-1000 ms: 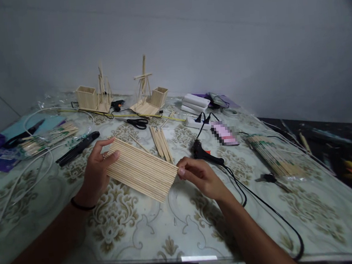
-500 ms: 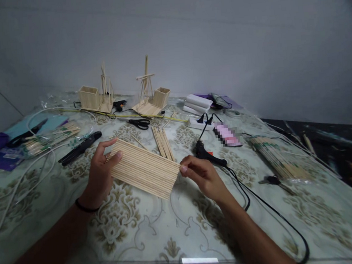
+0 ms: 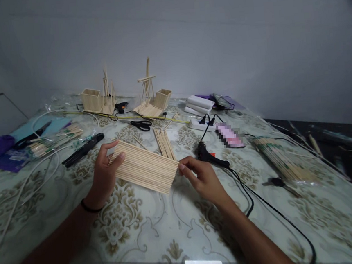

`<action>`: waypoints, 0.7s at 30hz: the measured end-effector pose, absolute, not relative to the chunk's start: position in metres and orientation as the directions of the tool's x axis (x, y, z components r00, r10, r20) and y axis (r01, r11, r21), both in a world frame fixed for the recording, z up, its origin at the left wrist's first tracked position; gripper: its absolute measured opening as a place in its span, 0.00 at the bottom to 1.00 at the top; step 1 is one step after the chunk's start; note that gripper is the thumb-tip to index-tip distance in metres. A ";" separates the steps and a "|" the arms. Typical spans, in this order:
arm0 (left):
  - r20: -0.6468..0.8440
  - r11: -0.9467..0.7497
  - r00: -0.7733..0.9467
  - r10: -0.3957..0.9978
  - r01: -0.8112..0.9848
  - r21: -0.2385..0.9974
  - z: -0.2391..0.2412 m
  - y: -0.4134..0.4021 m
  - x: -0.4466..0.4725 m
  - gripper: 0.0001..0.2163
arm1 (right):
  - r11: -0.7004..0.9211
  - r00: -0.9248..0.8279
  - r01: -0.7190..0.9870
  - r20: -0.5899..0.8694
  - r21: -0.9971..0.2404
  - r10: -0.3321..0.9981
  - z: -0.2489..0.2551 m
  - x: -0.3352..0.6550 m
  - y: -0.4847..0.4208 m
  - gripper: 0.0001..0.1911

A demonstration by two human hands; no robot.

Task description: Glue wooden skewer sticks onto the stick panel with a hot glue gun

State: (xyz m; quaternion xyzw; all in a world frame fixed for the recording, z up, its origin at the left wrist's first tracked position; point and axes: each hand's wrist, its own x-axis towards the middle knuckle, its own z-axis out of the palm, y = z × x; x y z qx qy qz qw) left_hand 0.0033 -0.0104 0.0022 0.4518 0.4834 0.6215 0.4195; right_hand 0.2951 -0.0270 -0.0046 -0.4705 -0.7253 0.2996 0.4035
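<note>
The grip of the left hand [image 3: 105, 173] pinches one end of a flat, rectangular stick panel [image 3: 146, 167], thumb across its ribbed pale-wood face and fingers curled behind. The grip of the right hand [image 3: 202, 178] nips the opposite end between thumb and fingertips, wrist bent inward. The panel sits tilted between both hands, low over the glossy, scroll-patterned surface [image 3: 135, 230], with loose sticks [image 3: 164, 143] and a black glue gun [image 3: 210, 157] just beyond.

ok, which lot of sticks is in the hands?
The flat panel of sticks, gripped at its ends by the left hand and right hand. The loose bundle lies on the table just behind it; the bagged bundle far right lies untouched.
</note>
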 end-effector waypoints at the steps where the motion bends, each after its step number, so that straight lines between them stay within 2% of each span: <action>1: 0.154 -0.179 -0.242 0.958 -0.085 0.980 0.002 -0.010 0.004 0.22 | 0.376 -0.230 0.435 0.303 -0.818 0.925 -0.005 0.295 -0.027 0.20; 7: 0.131 -0.161 -0.226 0.965 -0.115 0.980 0.000 -0.007 0.002 0.22 | 0.340 -0.208 0.422 0.276 -0.840 0.939 -0.008 0.295 -0.025 0.18; 13: 0.075 -0.100 -0.155 0.985 -0.161 0.982 0.001 -0.008 0.002 0.23 | 0.308 -0.163 0.287 0.271 -0.907 0.949 -0.013 0.298 -0.022 0.18; 17: 0.055 -0.076 -0.117 0.992 -0.184 0.980 0.002 -0.011 0.002 0.22 | 0.272 -0.119 0.242 0.250 -0.931 0.961 -0.019 0.307 -0.017 0.22; 21: 0.078 -0.108 -0.161 0.984 -0.188 0.976 0.001 -0.009 0.001 0.23 | 0.257 -0.106 0.215 0.239 -0.942 0.965 -0.018 0.314 -0.013 0.26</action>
